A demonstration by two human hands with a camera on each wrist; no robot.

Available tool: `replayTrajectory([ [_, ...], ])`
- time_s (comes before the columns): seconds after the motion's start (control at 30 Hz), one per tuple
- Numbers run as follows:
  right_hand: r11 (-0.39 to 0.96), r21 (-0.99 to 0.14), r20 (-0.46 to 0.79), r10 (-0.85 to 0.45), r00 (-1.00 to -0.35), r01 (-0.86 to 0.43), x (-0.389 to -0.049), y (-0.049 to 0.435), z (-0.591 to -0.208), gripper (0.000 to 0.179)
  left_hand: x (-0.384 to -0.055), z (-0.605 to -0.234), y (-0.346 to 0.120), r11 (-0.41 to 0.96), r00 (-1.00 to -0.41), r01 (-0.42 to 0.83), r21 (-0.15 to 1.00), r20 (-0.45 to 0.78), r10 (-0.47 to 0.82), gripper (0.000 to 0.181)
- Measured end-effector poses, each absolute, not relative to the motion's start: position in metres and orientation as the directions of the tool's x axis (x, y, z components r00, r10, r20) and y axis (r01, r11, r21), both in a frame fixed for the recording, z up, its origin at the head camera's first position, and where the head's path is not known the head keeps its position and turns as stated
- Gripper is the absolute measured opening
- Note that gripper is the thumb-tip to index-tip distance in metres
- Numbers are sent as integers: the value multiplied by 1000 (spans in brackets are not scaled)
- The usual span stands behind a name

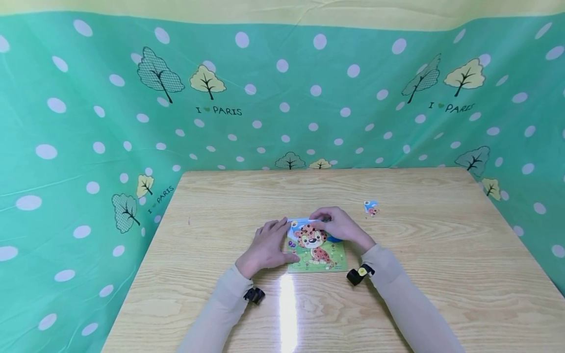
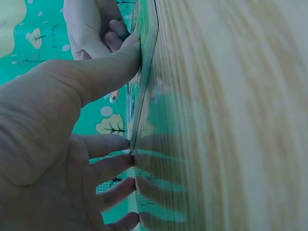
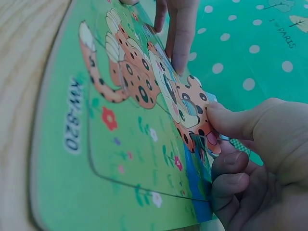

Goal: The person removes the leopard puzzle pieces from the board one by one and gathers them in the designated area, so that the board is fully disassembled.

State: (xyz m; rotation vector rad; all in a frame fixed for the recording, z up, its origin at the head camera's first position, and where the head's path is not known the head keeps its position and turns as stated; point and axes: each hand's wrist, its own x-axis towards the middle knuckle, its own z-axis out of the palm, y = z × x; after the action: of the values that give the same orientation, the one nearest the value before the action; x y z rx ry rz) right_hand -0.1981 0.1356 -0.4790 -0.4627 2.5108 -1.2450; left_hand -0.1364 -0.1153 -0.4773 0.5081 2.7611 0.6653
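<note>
A jigsaw puzzle board [image 1: 337, 262] with a spotted leopard cub on green grass lies flat on the wooden table. My left hand [image 1: 267, 247] is at its left side, thumb on the board's face and the other fingers stretched out, touching the table by the edge. Over the upper right part of the board, my right hand [image 1: 340, 225] pinches an orange, black-spotted puzzle piece [image 3: 204, 126] between thumb and fingers. In the right wrist view this piece is tilted up from the board, over the cub's head. My fingers hide part of it.
Another loose puzzle piece [image 1: 371, 208], blue and white with a pink patch, lies on the table [image 1: 419, 235] beyond the right hand. A green dotted curtain [image 1: 282, 98] hangs behind and beside the table. A bright light reflection crosses the wood in front of the board.
</note>
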Motion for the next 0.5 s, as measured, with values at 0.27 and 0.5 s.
replayTrajectory([
  [0.27, 594, -791, -153, -422, -893, -146, -197, 135, -477, 15, -137, -477, -115, 840, -909, 257, 477, -175, 378, 103],
  [0.5, 597, -790, -155, -412, -898, -138, -197, 137, -477, 19, -137, -477, -115, 835, -908, 259, 485, -173, 382, 103],
])
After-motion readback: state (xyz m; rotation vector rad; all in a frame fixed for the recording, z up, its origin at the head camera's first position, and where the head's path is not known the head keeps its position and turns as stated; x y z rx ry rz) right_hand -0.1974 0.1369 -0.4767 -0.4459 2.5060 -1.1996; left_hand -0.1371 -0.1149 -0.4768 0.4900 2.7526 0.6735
